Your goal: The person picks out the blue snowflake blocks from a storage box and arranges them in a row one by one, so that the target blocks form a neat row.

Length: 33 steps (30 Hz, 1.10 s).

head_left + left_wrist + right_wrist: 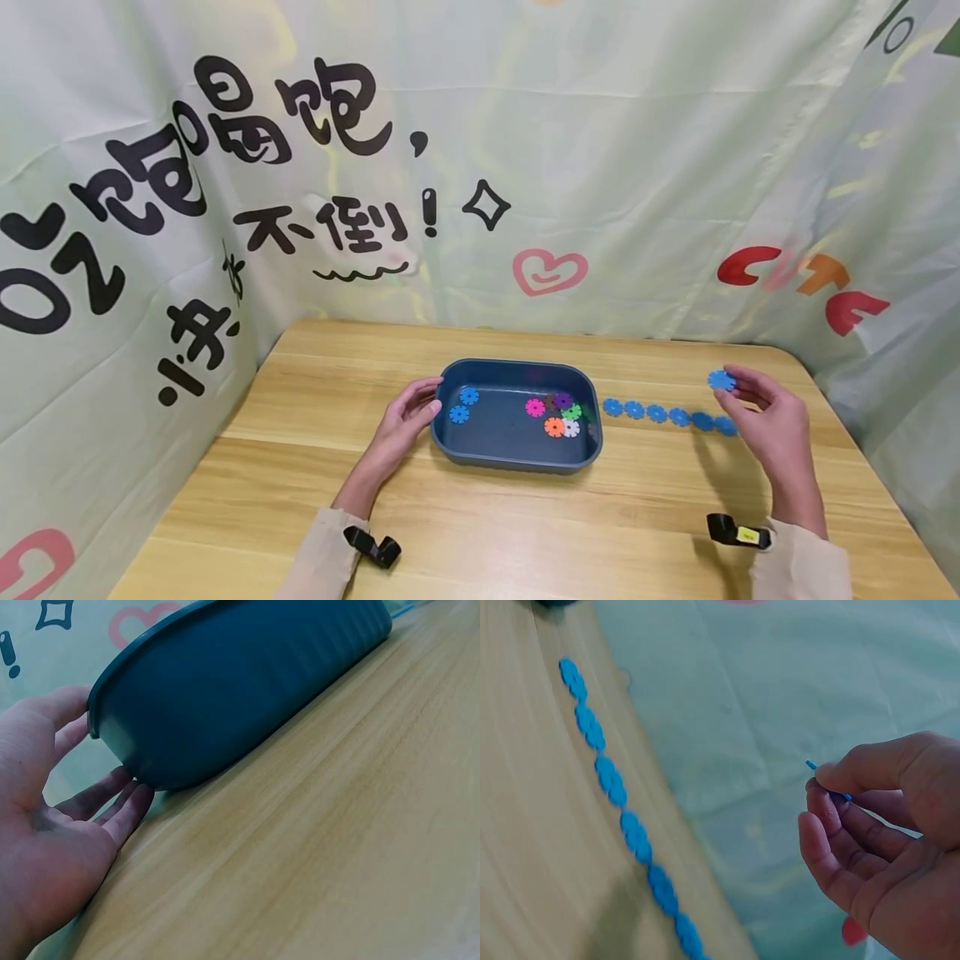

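Note:
My right hand (776, 425) pinches a blue notched plastic disc (722, 380) between thumb and fingers, raised above the table. In the right wrist view the disc (810, 764) shows only as a thin edge at the fingertips. Below it, a line of blue discs (657, 413) runs from near the basin towards the right hand. My left hand (401, 425) holds the left end of a dark blue plastic basin (517, 463), with fingertips at its rim and lower wall (225, 697). Two blue discs (463, 405) lie at the basin's left side.
Orange (554, 427), pink (535, 407), purple, green, white and brown discs cluster at the basin's right side. The wooden table (480, 517) meets a printed cloth backdrop (637, 167) at the back and sides. Black cameras (372, 547) are strapped on both wrists.

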{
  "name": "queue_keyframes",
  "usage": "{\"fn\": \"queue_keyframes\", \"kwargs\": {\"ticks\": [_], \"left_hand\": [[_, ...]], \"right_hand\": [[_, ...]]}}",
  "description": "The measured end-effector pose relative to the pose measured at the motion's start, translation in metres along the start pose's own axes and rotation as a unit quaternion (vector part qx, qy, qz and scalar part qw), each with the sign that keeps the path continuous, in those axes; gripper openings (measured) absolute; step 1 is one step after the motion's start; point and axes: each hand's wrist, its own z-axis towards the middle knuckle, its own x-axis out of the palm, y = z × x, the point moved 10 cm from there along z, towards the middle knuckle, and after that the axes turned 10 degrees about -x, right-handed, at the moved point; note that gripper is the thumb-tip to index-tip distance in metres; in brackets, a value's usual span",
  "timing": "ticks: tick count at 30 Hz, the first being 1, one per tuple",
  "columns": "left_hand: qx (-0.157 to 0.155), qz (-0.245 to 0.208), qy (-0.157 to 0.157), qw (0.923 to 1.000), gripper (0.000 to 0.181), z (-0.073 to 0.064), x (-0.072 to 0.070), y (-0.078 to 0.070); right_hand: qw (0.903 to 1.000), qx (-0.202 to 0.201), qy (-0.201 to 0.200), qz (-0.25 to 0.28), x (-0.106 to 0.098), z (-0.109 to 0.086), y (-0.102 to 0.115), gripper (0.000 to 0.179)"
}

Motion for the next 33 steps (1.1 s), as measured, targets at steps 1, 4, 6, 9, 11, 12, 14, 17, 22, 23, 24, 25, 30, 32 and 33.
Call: {"fn": "queue_keyframes", "kwargs": {"ticks": [1,4,6,9,11,12,14,17,22,23,24,25,30,32,33], "left_hand": [[0.001,0.000,-0.001,1.0000,0.045,0.000,0.000,0.000],[0.001,0.001,-0.003,1.0000,0.044,0.000,0.001,0.000],[-0.001,0.000,-0.004,1.0000,0.043,-0.001,0.001,-0.001],[-0.003,0.000,-0.002,1.0000,0.043,-0.001,0.001,-0.001],[-0.003,-0.001,0.001,1.0000,0.044,-0.001,0.002,-0.001],[-0.004,0.000,0.002,1.0000,0.044,-0.001,0.002,-0.001],[-0.005,0.000,0.003,1.0000,0.044,-0.001,0.002,0.000],[-0.002,0.001,0.005,1.0000,0.044,-0.001,0.002,-0.001],[0.001,0.002,0.005,1.0000,0.044,-0.001,0.002,-0.003],[0.000,0.003,0.004,1.0000,0.044,-0.001,0.002,-0.003],[0.000,0.003,0.004,1.0000,0.044,-0.001,0.002,-0.003],[-0.001,0.003,0.004,1.0000,0.044,-0.001,0.002,-0.003],[-0.005,0.001,-0.002,1.0000,0.042,-0.001,0.001,-0.001],[-0.006,0.000,-0.004,1.0000,0.042,-0.001,0.000,0.000],[-0.006,0.000,-0.004,1.0000,0.043,-0.001,0.000,-0.001]], "right_hand": [[1.0000,0.007,-0.003,0.002,-0.003,-0.001,-0.005,0.044],[0.9995,0.027,-0.012,0.008,-0.011,-0.004,-0.019,0.042],[0.9990,0.040,-0.019,0.007,-0.017,-0.005,-0.027,0.041],[0.9971,0.069,-0.031,-0.001,-0.027,-0.009,-0.040,0.042],[0.9950,0.092,-0.037,-0.012,-0.033,-0.012,-0.048,0.043],[0.9938,0.102,-0.040,-0.014,-0.037,-0.014,-0.052,0.043],[0.9912,0.123,-0.047,-0.016,-0.043,-0.018,-0.061,0.040],[0.9881,0.144,-0.054,-0.002,-0.051,-0.023,-0.074,0.033],[0.9858,0.162,-0.044,0.001,-0.054,-0.027,-0.092,0.030],[0.9861,0.162,-0.038,-0.011,-0.054,-0.027,-0.094,0.032],[0.9864,0.160,-0.031,-0.026,-0.053,-0.027,-0.095,0.036],[0.9868,0.155,-0.024,-0.041,-0.053,-0.027,-0.097,0.040],[0.9844,0.128,0.002,-0.120,-0.053,-0.027,-0.101,0.048],[0.9814,0.129,0.008,-0.142,-0.054,-0.028,-0.104,0.047],[0.9799,0.130,0.010,-0.151,-0.054,-0.027,-0.105,0.046]]}}
